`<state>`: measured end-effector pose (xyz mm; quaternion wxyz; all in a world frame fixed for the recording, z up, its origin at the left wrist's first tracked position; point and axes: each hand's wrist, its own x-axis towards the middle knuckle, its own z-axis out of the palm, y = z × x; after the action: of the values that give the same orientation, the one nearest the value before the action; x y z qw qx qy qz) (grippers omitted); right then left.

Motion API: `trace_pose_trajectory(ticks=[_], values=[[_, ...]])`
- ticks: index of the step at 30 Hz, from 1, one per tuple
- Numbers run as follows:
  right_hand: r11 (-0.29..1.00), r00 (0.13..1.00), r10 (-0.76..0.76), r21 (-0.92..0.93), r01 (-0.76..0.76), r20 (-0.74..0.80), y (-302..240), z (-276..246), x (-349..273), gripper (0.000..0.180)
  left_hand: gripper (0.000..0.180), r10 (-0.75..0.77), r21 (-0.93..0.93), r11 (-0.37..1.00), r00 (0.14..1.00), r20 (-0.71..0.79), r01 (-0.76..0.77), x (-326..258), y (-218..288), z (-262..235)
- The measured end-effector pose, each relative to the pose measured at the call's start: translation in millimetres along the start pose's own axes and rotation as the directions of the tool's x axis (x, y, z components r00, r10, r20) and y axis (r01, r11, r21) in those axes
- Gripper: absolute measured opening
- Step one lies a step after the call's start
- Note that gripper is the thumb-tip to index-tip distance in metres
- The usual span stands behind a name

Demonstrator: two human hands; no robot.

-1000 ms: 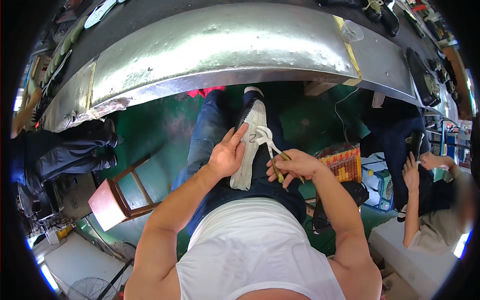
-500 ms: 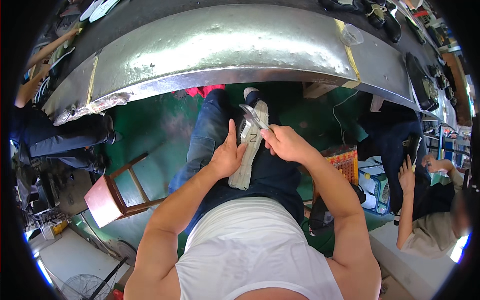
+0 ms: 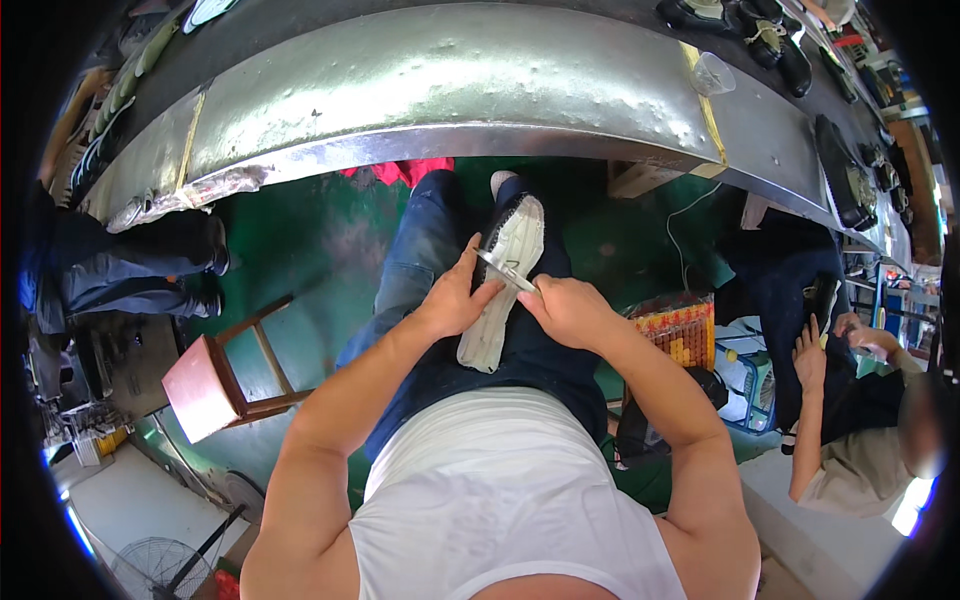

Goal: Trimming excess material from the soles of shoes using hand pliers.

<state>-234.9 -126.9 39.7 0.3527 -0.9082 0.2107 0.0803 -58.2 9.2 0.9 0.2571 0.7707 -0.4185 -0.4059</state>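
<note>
On my lap lies a shoe (image 3: 486, 335) with its pale, rough underside up and its toe pointing away from me. My left hand (image 3: 455, 303) is at the shoe's left side, thumb at the edge of the underside and fingers along the dark upper; its lower fingers are hidden. In my right hand (image 3: 568, 312) is a shiny metal hand tool (image 3: 505, 270), with the fist closed round its near end. The tool crosses the shoe's middle slantwise, its far end close to my left index finger. Seen nearly edge on, its exact kind cannot be made out.
A metal-faced bench (image 3: 420, 85) curves across in front, with shoes (image 3: 775, 40) and a clear cup (image 3: 713, 73) on it. At left stands a wooden stool (image 3: 205, 388). A co-worker (image 3: 860, 440) sits at right; another person's legs (image 3: 140, 265) show at left.
The metal tool has turned from pointing away with its curved head showing to lying more across the shoe, nearly edge on. My right hand has moved slightly nearer and right. The shoe stays on my lap.
</note>
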Motion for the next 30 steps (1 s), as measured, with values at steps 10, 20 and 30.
trace_pose_trajectory(ticks=[10, 20, 30], values=[[0.998, 0.946, -0.045, 0.064, 0.025, 0.32, -6, -9, -42, 0.024, 0.084, -0.153, -0.525, 0.76, 0.89, 0.429, 0.383, 15, 11, -36], [0.975, 0.927, -0.053, -0.182, 0.128, 0.37, -39, -5, -29, 0.017, 0.081, -0.008, -0.604, 0.769, 0.948, 0.319, 0.21, 15, -10, -12], [0.988, 0.983, -0.157, 0.028, 0.155, 0.095, -4, 36, -35, 0.024, 0.076, -0.025, -0.444, 0.89, 0.985, 0.171, 0.1, 17, -20, -9]])
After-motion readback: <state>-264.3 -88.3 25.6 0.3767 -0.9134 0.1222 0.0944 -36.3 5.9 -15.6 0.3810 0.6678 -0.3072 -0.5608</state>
